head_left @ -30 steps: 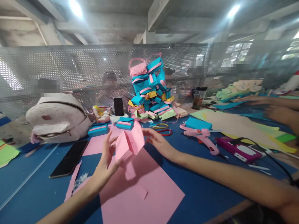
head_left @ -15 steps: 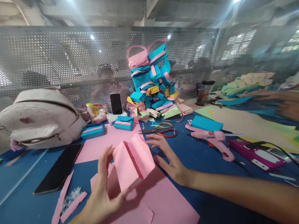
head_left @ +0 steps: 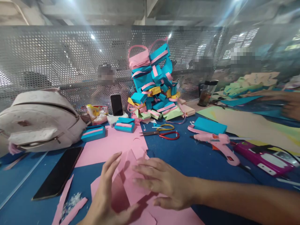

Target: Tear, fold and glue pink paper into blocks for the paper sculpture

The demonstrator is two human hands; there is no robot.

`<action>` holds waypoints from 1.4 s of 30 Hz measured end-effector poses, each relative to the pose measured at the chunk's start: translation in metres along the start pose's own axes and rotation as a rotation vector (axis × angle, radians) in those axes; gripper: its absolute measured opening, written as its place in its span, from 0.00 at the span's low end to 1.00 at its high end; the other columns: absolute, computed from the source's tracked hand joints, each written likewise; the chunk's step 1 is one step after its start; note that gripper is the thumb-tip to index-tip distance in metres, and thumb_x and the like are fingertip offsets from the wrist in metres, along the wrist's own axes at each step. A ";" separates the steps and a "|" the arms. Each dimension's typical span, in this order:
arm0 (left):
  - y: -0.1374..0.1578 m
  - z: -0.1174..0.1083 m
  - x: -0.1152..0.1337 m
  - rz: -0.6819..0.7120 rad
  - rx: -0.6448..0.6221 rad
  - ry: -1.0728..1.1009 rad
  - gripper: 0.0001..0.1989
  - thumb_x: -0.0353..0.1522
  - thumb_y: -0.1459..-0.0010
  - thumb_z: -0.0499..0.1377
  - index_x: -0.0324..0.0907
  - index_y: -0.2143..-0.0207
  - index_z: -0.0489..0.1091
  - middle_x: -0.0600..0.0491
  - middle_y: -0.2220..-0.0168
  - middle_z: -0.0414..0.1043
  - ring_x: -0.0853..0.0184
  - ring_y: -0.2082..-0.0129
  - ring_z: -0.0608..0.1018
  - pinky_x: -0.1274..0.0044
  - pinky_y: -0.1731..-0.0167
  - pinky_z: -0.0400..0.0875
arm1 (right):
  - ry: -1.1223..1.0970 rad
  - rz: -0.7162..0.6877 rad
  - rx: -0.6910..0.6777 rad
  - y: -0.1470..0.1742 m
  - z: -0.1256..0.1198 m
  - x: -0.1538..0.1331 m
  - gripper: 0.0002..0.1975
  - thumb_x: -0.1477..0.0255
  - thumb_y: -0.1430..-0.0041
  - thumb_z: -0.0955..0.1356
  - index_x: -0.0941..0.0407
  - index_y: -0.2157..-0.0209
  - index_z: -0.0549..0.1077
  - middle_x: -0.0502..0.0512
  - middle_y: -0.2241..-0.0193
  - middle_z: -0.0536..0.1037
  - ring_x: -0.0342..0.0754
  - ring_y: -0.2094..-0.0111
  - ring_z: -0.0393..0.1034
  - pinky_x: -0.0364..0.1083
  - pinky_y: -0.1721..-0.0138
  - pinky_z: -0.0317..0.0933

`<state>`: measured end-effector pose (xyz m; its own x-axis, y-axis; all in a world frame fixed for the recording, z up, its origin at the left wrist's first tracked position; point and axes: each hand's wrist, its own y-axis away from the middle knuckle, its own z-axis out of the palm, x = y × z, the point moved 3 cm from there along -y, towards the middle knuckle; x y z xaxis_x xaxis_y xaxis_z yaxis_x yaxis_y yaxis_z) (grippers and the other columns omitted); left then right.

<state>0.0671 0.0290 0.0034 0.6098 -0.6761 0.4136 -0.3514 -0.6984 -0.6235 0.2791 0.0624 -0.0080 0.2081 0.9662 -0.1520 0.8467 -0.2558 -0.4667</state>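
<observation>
A folded pink paper box [head_left: 132, 178] stands low over the pink sheet in front of me, its flap side partly covered by fingers. Around its left side curves my left hand [head_left: 106, 193], gripping it between fingers and thumb. My right hand [head_left: 164, 181] lies on the box's right side with its fingers stretched out flat. Underneath is a large pink paper sheet [head_left: 180, 215]. Scissors [head_left: 161, 132] with yellow and red handles rest beyond the hands. A pink glue gun [head_left: 217, 142] lies on the right beside a blue paper box [head_left: 209, 125].
Blue boxes [head_left: 93, 133], a dark phone [head_left: 58, 173] and a white backpack [head_left: 42, 120] are on the left. A tall stack of paper bags [head_left: 152, 81] stands at the back. Right are a purple device [head_left: 262, 157], a bottle [head_left: 207, 93] and another person's hand [head_left: 290, 104].
The pink paper box has come down and tilted in my left hand. My right hand has moved left from beside the box onto it, fingers flat.
</observation>
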 end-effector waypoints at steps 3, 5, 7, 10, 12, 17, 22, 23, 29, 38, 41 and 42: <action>-0.001 0.000 0.000 -0.011 -0.020 -0.010 0.46 0.38 0.45 0.66 0.47 0.32 0.43 0.40 0.34 0.49 0.48 0.35 0.58 0.56 0.42 0.66 | 0.063 0.000 -0.015 -0.001 0.001 -0.001 0.30 0.55 0.28 0.50 0.54 0.31 0.46 0.53 0.30 0.45 0.49 0.31 0.35 0.53 0.34 0.37; -0.001 0.000 -0.002 -0.046 -0.055 -0.017 0.44 0.40 0.45 0.66 0.50 0.33 0.46 0.41 0.34 0.48 0.47 0.35 0.58 0.55 0.43 0.67 | 0.083 0.013 -0.020 -0.002 0.001 -0.001 0.30 0.55 0.28 0.50 0.54 0.31 0.47 0.54 0.30 0.45 0.50 0.31 0.36 0.53 0.34 0.38; -0.001 0.000 -0.005 -0.083 -0.107 -0.022 0.42 0.42 0.47 0.68 0.53 0.35 0.49 0.42 0.34 0.46 0.45 0.35 0.57 0.55 0.44 0.68 | 0.086 0.025 -0.019 -0.002 0.000 -0.001 0.30 0.55 0.28 0.51 0.54 0.32 0.49 0.54 0.30 0.46 0.51 0.31 0.37 0.54 0.35 0.39; -0.001 0.000 -0.008 -0.139 -0.148 -0.004 0.43 0.46 0.51 0.69 0.56 0.37 0.52 0.44 0.33 0.43 0.43 0.34 0.55 0.55 0.45 0.69 | 0.069 0.033 -0.012 -0.003 0.001 -0.001 0.29 0.57 0.29 0.55 0.54 0.32 0.50 0.56 0.30 0.47 0.52 0.31 0.38 0.55 0.35 0.42; -0.001 0.001 -0.009 -0.162 -0.149 0.016 0.44 0.48 0.53 0.70 0.56 0.38 0.53 0.44 0.33 0.42 0.43 0.34 0.55 0.55 0.45 0.68 | 0.057 0.029 -0.001 -0.003 0.002 -0.001 0.30 0.60 0.31 0.59 0.55 0.32 0.51 0.57 0.31 0.49 0.53 0.31 0.38 0.56 0.35 0.42; -0.001 0.002 -0.009 -0.175 -0.163 0.059 0.43 0.51 0.55 0.69 0.57 0.39 0.54 0.45 0.33 0.41 0.43 0.35 0.57 0.56 0.43 0.66 | 0.073 0.039 0.070 -0.006 0.004 0.000 0.28 0.69 0.34 0.63 0.54 0.35 0.55 0.57 0.33 0.55 0.52 0.32 0.40 0.55 0.36 0.44; -0.001 0.000 -0.011 -0.188 -0.169 0.102 0.42 0.55 0.53 0.64 0.58 0.39 0.53 0.45 0.33 0.39 0.43 0.34 0.55 0.56 0.42 0.65 | 0.087 0.040 0.113 -0.009 0.002 -0.002 0.26 0.75 0.37 0.63 0.52 0.38 0.60 0.57 0.34 0.59 0.50 0.32 0.42 0.54 0.37 0.49; 0.000 -0.001 -0.012 -0.188 -0.170 0.110 0.42 0.56 0.53 0.63 0.57 0.39 0.53 0.45 0.32 0.39 0.43 0.34 0.54 0.56 0.42 0.63 | 0.087 0.041 0.124 -0.009 0.001 -0.002 0.26 0.77 0.37 0.62 0.52 0.38 0.61 0.57 0.34 0.59 0.50 0.33 0.43 0.54 0.38 0.49; 0.002 0.001 -0.013 -0.197 -0.096 0.207 0.29 0.47 0.34 0.50 0.54 0.35 0.46 0.46 0.32 0.42 0.49 0.32 0.50 0.56 0.38 0.55 | 0.053 0.117 0.175 -0.008 0.001 0.005 0.27 0.81 0.37 0.59 0.52 0.38 0.61 0.58 0.36 0.61 0.51 0.34 0.47 0.56 0.40 0.55; -0.033 -0.041 -0.067 -0.408 -0.256 -0.034 0.12 0.41 0.37 0.55 0.47 0.55 0.70 0.52 0.56 0.74 0.61 0.61 0.77 0.70 0.61 0.70 | -0.047 0.167 0.152 -0.005 -0.002 0.005 0.22 0.81 0.38 0.60 0.51 0.46 0.71 0.59 0.38 0.63 0.54 0.36 0.52 0.59 0.41 0.55; -0.036 -0.050 -0.089 -0.408 -0.348 -0.080 0.12 0.42 0.44 0.61 0.44 0.63 0.74 0.53 0.64 0.75 0.63 0.68 0.75 0.73 0.67 0.68 | -0.061 0.055 0.112 -0.007 -0.002 -0.002 0.17 0.79 0.38 0.62 0.53 0.51 0.73 0.59 0.44 0.70 0.52 0.39 0.57 0.56 0.43 0.58; -0.034 -0.050 -0.094 -0.400 -0.366 -0.086 0.12 0.41 0.45 0.62 0.43 0.63 0.74 0.52 0.65 0.75 0.63 0.69 0.74 0.74 0.67 0.68 | -0.047 0.013 0.099 -0.008 -0.001 -0.004 0.16 0.78 0.37 0.62 0.53 0.52 0.74 0.59 0.45 0.71 0.51 0.40 0.59 0.55 0.44 0.59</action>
<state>-0.0132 0.1047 0.0190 0.7972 -0.3297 0.5058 -0.2948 -0.9436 -0.1504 0.2724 0.0605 -0.0029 0.1934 0.9608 -0.1986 0.7908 -0.2725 -0.5480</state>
